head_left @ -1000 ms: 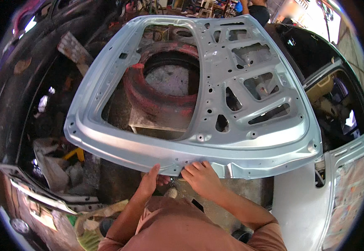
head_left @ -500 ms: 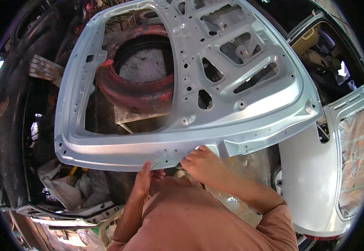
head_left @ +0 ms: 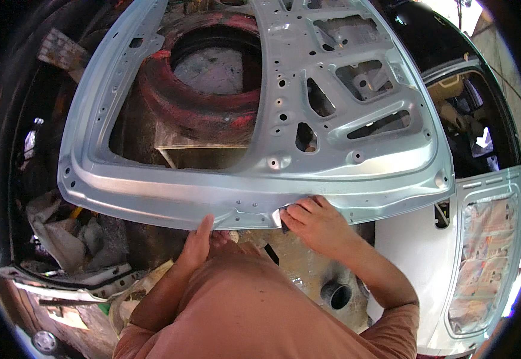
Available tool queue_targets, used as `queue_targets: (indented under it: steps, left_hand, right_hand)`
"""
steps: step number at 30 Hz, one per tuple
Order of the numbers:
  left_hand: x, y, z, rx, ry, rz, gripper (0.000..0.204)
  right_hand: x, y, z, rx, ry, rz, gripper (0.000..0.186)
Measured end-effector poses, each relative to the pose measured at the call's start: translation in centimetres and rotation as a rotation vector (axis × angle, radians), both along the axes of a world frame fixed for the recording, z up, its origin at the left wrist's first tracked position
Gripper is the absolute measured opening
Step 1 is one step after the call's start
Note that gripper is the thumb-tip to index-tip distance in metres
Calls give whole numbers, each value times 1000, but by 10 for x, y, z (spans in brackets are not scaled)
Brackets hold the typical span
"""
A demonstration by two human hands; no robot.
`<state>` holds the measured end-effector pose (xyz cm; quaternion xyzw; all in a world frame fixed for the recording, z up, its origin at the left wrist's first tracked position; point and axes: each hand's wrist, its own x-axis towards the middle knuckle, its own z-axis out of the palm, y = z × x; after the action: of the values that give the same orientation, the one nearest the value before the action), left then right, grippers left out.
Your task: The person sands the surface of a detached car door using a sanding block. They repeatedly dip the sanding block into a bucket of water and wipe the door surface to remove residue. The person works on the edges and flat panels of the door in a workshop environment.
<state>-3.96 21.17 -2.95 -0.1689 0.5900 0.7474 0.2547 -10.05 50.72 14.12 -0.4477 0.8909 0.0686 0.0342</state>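
A silver-blue bare metal car tailgate panel (head_left: 171,179) with a big window opening and several cutouts stretches across the view in front of me. At its near edge, my left hand (head_left: 200,240) grips the rim, thumb on top and fingers curled below. Farther right along that edge, my right hand (head_left: 320,224) is closed with its fingertips pressed on the metal. A small dark flat piece (head_left: 284,219) shows beside those fingertips, pinched against the rim. Most of it is hidden, and I cannot make out its kind.
Under the panel, a worn red-painted tyre (head_left: 200,110) lies on a pale-topped stand (head_left: 197,143). At right stand a white car panel (head_left: 413,269) and a paper-masked window (head_left: 488,257). Crumpled grey cloth (head_left: 57,233) is at left. A dark round pipe end (head_left: 336,295) sits below my right arm.
My right hand has moved to the right along the near edge, and the dark piece now shows. The left hand keeps its hold. The whole view has shifted and turned slightly.
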Motion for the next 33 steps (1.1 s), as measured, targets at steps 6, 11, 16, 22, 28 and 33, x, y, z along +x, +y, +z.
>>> queue_targets:
  steps: [6, 11, 16, 22, 28, 33]
  left_hand:
    - [0, 5, 7, -34, 109, 58, 66]
    - [1, 14, 22, 65, 130, 187, 56]
    - [3, 27, 11, 147, 34, 293, 55]
    - [3, 25, 13, 73, 141, 311, 55]
    - [4, 29, 14, 69, 121, 323, 58]
    - [5, 26, 7, 77, 99, 317, 61]
  right_hand:
    - [-22, 7, 24, 195, 37, 206, 38]
    - [-41, -7, 40, 312, -78, 241, 37]
    - [-50, -29, 27, 387, -299, 212, 41]
    - [-53, -45, 54, 580, -326, 153, 41]
    - [-42, -60, 19, 582, -308, 180, 34]
    - [-45, -48, 38, 454, -302, 142, 20]
